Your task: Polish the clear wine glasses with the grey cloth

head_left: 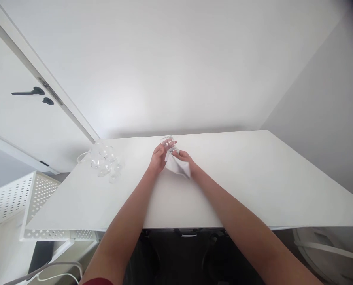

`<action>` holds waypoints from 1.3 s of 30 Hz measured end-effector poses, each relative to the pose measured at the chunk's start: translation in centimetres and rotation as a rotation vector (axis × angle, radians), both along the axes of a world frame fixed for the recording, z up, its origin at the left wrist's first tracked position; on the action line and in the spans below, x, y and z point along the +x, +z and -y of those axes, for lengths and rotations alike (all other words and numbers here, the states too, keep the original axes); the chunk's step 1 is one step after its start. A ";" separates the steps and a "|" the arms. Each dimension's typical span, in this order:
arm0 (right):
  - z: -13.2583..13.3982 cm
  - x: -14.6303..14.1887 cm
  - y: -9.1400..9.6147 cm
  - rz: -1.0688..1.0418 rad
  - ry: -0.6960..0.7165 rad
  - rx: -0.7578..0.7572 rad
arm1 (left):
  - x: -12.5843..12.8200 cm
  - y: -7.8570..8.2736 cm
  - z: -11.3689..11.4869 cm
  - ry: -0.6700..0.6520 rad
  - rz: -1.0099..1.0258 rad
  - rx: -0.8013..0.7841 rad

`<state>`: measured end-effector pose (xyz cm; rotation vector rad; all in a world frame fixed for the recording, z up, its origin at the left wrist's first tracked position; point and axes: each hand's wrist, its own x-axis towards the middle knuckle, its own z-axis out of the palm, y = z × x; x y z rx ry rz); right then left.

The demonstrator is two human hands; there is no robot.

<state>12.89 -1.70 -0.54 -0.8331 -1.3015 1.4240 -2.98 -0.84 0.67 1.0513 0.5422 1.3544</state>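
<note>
Near the back edge of the white table, my left hand (157, 157) is closed around a clear drinking glass (168, 142). The glass is tilted, its far end pointing up and away from me. My right hand (185, 159) is closed on a white cloth (177, 165) and presses it against the near end of the glass. The cloth hangs down below my fingers and is slightly blurred. Part of the glass is hidden by the cloth and fingers.
Several clear glasses (105, 161) stand grouped at the table's left side. A white wall rises behind the white table (238, 178). To the left are a door with a black handle (28, 92) and a perforated white rack (42, 198) below table height.
</note>
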 end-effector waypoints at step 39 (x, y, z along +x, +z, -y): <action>-2.0 2.9 -0.3 -0.660 -0.297 -0.070 | -0.1 -0.4 -0.4 -0.033 -0.009 -0.063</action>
